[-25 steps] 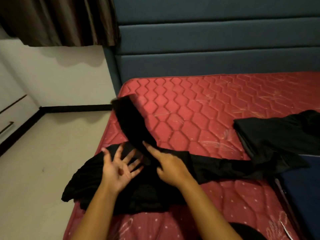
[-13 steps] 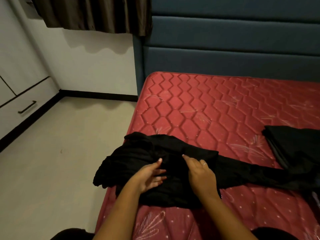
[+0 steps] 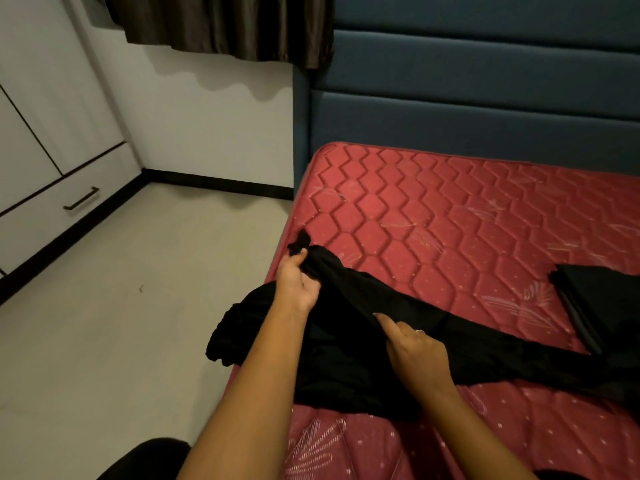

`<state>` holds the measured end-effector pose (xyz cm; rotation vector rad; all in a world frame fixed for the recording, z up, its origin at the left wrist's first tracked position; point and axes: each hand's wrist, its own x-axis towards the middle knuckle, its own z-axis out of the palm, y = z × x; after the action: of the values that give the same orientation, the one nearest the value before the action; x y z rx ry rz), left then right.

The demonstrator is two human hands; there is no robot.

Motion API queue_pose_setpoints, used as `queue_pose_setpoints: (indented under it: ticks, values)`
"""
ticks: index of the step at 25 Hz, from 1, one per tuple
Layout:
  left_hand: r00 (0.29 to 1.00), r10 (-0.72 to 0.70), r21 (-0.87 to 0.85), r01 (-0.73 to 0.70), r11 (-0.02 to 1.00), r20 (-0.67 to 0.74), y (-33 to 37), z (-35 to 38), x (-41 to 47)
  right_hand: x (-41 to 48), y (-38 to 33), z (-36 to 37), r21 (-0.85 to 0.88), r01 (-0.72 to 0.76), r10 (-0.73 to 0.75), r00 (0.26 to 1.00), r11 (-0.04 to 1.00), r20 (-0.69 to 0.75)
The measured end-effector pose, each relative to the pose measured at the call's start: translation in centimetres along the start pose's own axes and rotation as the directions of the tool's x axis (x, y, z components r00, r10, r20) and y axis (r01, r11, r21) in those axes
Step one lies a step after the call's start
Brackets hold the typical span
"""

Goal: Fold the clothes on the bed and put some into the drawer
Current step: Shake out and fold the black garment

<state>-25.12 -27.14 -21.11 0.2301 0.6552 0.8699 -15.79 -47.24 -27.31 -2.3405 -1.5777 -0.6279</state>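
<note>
We see two garments on the bed [image 3: 450, 209]: a folded stack [image 3: 604, 299] and a long garment [image 3: 346, 365] lying crosswise, left hand [image 3: 296, 282] gripping its end, right hand [image 3: 415, 351] pinching midway.

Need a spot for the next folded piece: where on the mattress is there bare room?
Bare: the wide mattress stretch between the blue headboard and the black garment, left of the folded black pile. Crowded: the near-left edge, where the left hand and right hand hold the garment.

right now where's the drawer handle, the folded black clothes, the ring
drawer handle [image 3: 82, 199]: head view, middle of bar
folded black clothes [image 3: 606, 299]: head view, top layer
ring [image 3: 419, 331]: head view, visible band
</note>
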Motion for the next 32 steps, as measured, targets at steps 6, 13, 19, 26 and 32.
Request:
queue_pose_setpoints:
  ticks: [6,13,19,26,32]
  values:
    - [0.955,0.261,0.404,-0.186,0.896,-0.139,3.3,-7.1,-1.7,-1.5,-0.2,0.1,-0.02,0.084,-0.08,0.984,0.996,0.157]
    - [0.947,0.318,0.674,-0.263,0.69,0.043,5.2,-8.7,-1.7,-3.6,1.3,1.3,-0.085,-0.086,0.112,0.918,0.993,0.381]
    - [0.847,0.44,0.65,-0.157,0.743,-0.298,3.4,-13.9,-2.2,-4.9,1.0,2.0,-0.13,-0.141,0.189,0.819,0.981,0.541]
    - [0.9,0.299,0.359,-0.177,0.916,-0.318,7.6,-9.2,-0.4,-5.2,1.4,2.5,-0.152,-0.165,0.222,0.808,0.975,0.545]
    - [0.705,0.239,0.306,-0.033,0.952,-0.668,4.7,-12.4,-2.1,-4.4,1.0,0.7,-0.156,-0.22,0.268,0.732,0.963,0.627]
